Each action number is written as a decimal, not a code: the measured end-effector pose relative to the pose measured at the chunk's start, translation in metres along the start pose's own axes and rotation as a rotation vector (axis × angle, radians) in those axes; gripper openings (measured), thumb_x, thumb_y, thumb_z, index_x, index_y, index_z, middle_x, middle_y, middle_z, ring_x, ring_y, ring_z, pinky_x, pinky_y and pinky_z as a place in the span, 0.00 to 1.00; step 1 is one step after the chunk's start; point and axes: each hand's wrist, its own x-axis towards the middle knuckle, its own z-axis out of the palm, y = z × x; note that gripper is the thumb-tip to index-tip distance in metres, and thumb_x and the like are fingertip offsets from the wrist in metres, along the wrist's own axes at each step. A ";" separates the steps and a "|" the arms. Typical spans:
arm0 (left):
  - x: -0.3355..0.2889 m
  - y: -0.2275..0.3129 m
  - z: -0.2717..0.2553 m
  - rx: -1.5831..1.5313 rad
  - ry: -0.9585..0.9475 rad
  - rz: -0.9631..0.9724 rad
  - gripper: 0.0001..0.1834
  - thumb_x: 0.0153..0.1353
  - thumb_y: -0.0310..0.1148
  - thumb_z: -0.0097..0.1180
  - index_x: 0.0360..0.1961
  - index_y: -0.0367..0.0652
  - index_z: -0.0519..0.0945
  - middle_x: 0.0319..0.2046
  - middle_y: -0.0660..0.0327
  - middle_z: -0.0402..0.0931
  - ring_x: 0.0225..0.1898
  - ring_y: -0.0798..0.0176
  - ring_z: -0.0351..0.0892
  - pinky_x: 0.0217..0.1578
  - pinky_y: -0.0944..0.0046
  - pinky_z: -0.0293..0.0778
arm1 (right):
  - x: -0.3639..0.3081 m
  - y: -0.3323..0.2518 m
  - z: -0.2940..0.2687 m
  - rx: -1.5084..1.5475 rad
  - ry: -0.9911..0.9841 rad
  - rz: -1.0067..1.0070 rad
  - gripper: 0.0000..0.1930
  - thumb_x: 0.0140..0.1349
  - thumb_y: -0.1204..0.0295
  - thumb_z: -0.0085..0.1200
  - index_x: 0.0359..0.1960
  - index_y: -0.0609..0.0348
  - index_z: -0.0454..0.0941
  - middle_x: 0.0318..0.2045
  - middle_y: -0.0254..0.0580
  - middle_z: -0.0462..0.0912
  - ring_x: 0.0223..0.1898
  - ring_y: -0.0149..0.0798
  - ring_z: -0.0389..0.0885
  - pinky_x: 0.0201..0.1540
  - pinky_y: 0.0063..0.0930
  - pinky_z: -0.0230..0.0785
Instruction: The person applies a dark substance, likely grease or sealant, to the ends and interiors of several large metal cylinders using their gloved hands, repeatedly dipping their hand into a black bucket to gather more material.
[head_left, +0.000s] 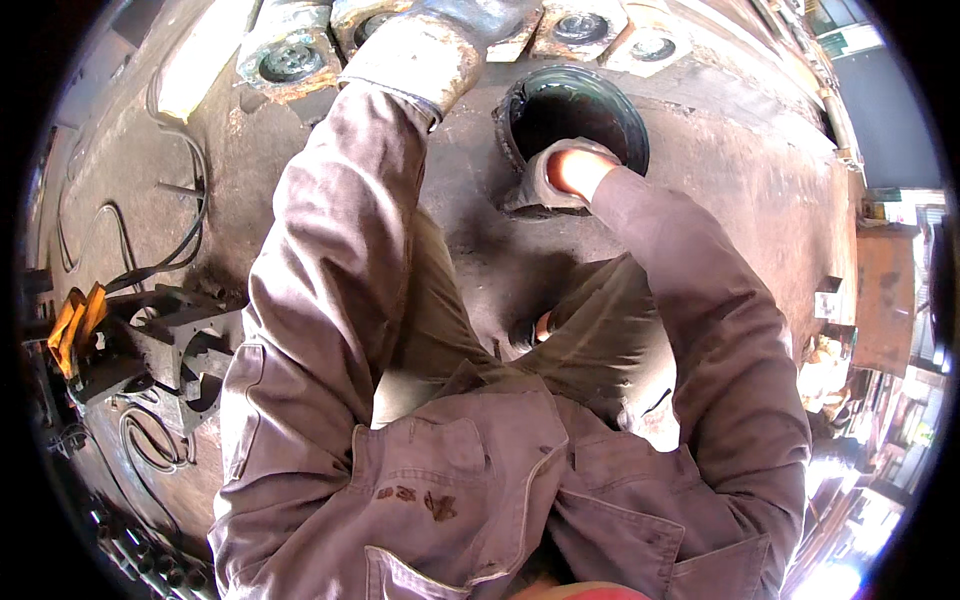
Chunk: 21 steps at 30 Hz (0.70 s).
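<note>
L hand [478, 20], gloved, is up at the top edge by the row of blocks [585, 30] w/ round faces; its fingers run out of view or blur there, so can't tell if they're wide, narrow or holding sth. R hand [542, 185], also gloved, is at the near rim of the black pot [634, 122]; fingers are hidden by cuff & wrist, so grip unclear too. Pot sits on the floor [740, 190] ahead of the person, just R of centre, mouth up, prob. so R arm gets to it w/o a stretch. Blocks stand side by side just beyond, faces showing, prob. for easy reach. Knees are bent & spread, which seems to keep the work low & close. Cable [197, 205] & metal parts [185, 350] lie off L, prob. to keep them clear of the arms.
</note>
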 end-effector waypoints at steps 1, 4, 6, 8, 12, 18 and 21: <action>0.002 0.001 0.007 -0.011 -0.011 0.002 0.11 0.66 0.31 0.68 0.49 0.44 0.90 0.42 0.61 0.90 0.48 0.66 0.87 0.54 0.66 0.80 | 0.007 0.008 0.019 0.181 0.086 0.081 0.24 0.73 0.52 0.55 0.61 0.53 0.86 0.66 0.46 0.84 0.65 0.47 0.84 0.62 0.41 0.76; 0.000 0.003 -0.011 0.132 0.004 0.057 0.11 0.67 0.32 0.67 0.48 0.43 0.89 0.43 0.61 0.90 0.48 0.65 0.87 0.54 0.64 0.81 | -0.021 -0.004 0.020 0.092 0.204 -0.090 0.22 0.73 0.55 0.56 0.55 0.59 0.88 0.53 0.50 0.91 0.52 0.52 0.91 0.53 0.46 0.80; 0.004 -0.002 -0.005 0.167 -0.014 0.046 0.11 0.68 0.34 0.66 0.49 0.43 0.89 0.44 0.61 0.90 0.48 0.64 0.88 0.55 0.63 0.81 | -0.052 -0.012 0.008 0.026 0.156 -0.138 0.24 0.70 0.53 0.58 0.53 0.62 0.88 0.50 0.56 0.90 0.50 0.58 0.90 0.52 0.46 0.81; 0.006 -0.002 0.011 0.172 -0.008 0.058 0.11 0.68 0.34 0.66 0.49 0.43 0.89 0.45 0.60 0.90 0.48 0.63 0.88 0.54 0.62 0.81 | -0.064 0.004 0.016 0.044 0.140 -0.209 0.27 0.68 0.49 0.59 0.52 0.63 0.88 0.47 0.62 0.89 0.49 0.62 0.90 0.51 0.48 0.81; 0.010 0.013 -0.026 0.594 -0.165 0.165 0.09 0.68 0.35 0.61 0.44 0.43 0.86 0.40 0.57 0.88 0.45 0.59 0.87 0.49 0.59 0.80 | -0.082 0.008 -0.007 0.260 0.201 -0.134 0.39 0.64 0.34 0.60 0.56 0.61 0.88 0.53 0.61 0.88 0.55 0.62 0.87 0.59 0.46 0.76; 0.026 0.008 0.007 0.651 -0.330 -0.033 0.11 0.69 0.40 0.53 0.35 0.44 0.79 0.31 0.50 0.77 0.37 0.47 0.80 0.40 0.52 0.73 | -0.063 0.054 0.050 0.528 -0.037 0.028 0.48 0.63 0.32 0.60 0.72 0.60 0.75 0.62 0.59 0.84 0.59 0.52 0.86 0.62 0.43 0.75; 0.024 -0.003 0.025 0.434 -0.199 0.233 0.11 0.69 0.39 0.53 0.35 0.45 0.79 0.30 0.50 0.76 0.37 0.46 0.79 0.39 0.51 0.72 | -0.058 0.018 0.061 0.285 -0.004 0.078 0.45 0.64 0.30 0.58 0.64 0.62 0.81 0.48 0.53 0.91 0.45 0.58 0.90 0.52 0.52 0.79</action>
